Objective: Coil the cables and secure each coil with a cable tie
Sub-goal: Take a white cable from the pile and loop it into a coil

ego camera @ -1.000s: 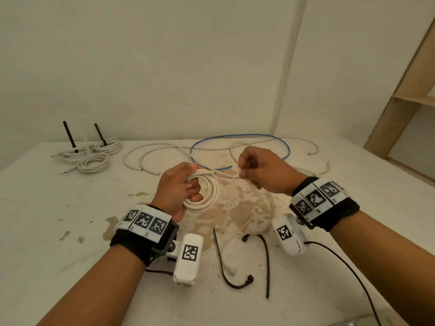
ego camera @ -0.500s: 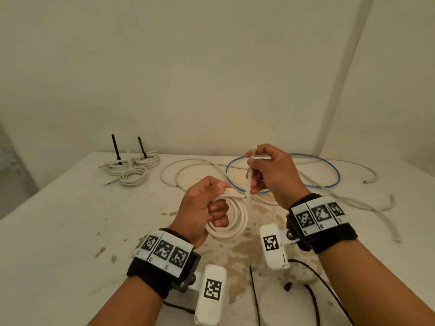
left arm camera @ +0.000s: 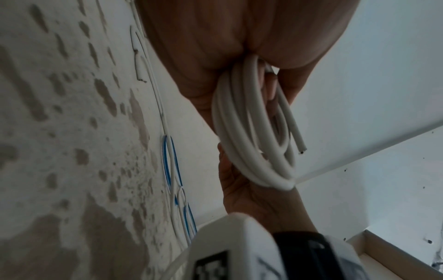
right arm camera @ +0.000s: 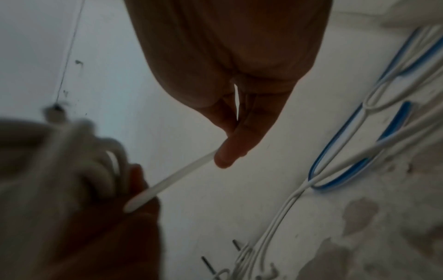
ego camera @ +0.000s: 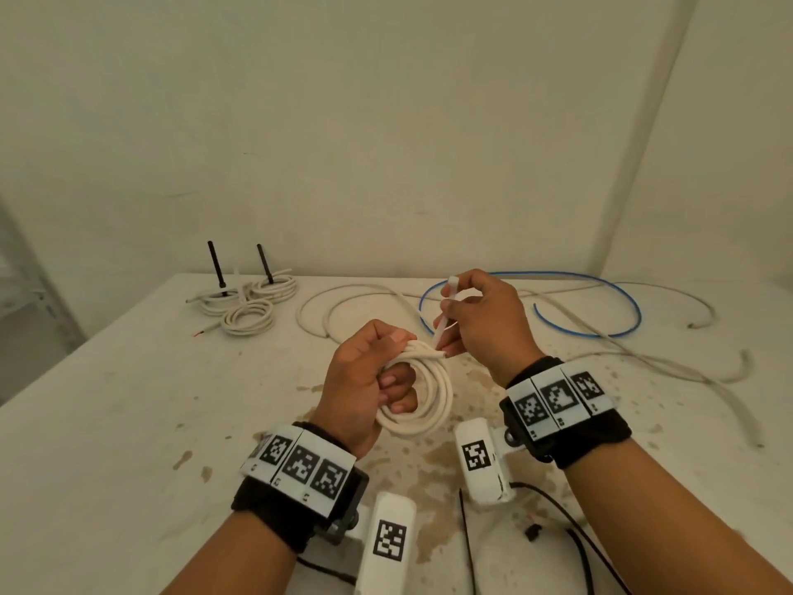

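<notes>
My left hand (ego camera: pixel 377 375) grips a coil of white cable (ego camera: pixel 425 401) held above the table, fingers curled through its loops; the left wrist view shows the coil (left arm camera: pixel 251 136) with a cut end (left arm camera: pixel 299 145) sticking out. My right hand (ego camera: pixel 476 319) pinches a white cable tie (ego camera: pixel 446 315) held almost upright, its lower tip touching the top of the coil beside my left thumb. The right wrist view shows the tie (right arm camera: pixel 167 181) slanting from my fingers down to the blurred coil (right arm camera: pixel 95 170).
Three tied white coils (ego camera: pixel 249 302) with upright black ties lie at the back left. Loose white cables (ego camera: pixel 343 298) and a blue cable (ego camera: pixel 600 302) sprawl across the back of the stained table (ego camera: pixel 128 423). Black ties (ego camera: pixel 467 543) lie near the front edge.
My right hand turned the white tie upright and brought its tip down onto the coil. Both hands have lifted off the table, and the head view has tilted up and left.
</notes>
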